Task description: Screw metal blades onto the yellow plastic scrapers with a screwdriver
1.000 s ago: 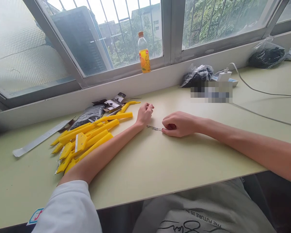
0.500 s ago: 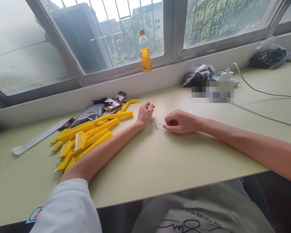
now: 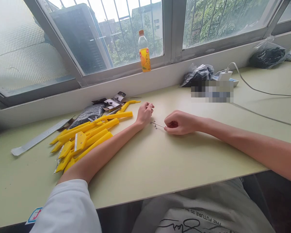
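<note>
My right hand (image 3: 178,122) rests on the table, thumb and finger pinched round the near end of a thin metal rod (image 3: 159,124). I cannot tell which tool the rod is. It points left, its far tip close by my left wrist. Several tiny metal nuts (image 3: 156,127) lie around the rod on the tabletop. Beyond the tip lies my left hand (image 3: 145,113), side down on the table with its fingers curled in. Whatever those fingers hold, if anything, is hidden. Left of my left forearm is a pile of yellow scrapers (image 3: 81,140) with flat blades.
Behind the scrapers lie a plastic-wrapped black bundle (image 3: 88,115) and an opened small box (image 3: 115,101). A long pale strip (image 3: 40,137) is at the left. An orange drink bottle (image 3: 145,56) stands on the window ledge. A white charger (image 3: 224,76) and cables lie at the right.
The rod has shifted slightly, its tip now a little lower. The tiny nuts by it show more separately than before. Both hands stay in nearly the same place.
</note>
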`<state>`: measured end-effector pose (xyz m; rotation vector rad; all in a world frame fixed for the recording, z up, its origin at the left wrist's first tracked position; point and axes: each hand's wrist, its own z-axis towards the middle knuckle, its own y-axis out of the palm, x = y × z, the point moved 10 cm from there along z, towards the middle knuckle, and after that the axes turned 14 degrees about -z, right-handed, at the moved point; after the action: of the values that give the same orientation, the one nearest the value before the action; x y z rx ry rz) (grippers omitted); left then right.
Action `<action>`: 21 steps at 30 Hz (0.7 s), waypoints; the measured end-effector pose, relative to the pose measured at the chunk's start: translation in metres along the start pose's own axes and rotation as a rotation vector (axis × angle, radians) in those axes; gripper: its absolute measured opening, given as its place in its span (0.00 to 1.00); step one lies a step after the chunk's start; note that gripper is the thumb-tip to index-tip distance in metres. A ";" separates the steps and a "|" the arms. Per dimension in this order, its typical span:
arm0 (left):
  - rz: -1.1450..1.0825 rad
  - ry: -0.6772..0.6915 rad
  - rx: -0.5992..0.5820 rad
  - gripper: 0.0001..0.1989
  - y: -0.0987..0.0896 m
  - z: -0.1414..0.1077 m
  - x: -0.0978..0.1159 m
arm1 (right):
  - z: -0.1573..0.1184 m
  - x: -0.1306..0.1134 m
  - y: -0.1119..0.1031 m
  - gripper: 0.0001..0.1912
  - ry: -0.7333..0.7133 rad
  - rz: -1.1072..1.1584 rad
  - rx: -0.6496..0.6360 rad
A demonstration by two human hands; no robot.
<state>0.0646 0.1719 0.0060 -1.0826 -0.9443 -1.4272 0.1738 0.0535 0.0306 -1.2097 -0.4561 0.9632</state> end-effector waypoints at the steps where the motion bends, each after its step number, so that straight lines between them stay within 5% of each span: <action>1: 0.001 -0.001 0.002 0.11 0.000 0.000 0.000 | 0.000 -0.001 0.000 0.21 -0.005 -0.014 -0.002; 21: 0.079 0.003 -0.020 0.13 0.004 -0.002 0.002 | 0.003 -0.001 0.001 0.19 0.043 -0.185 -0.022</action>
<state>0.0681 0.1688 0.0072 -1.1209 -0.8771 -1.3759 0.1706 0.0546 0.0308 -1.1836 -0.5353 0.7741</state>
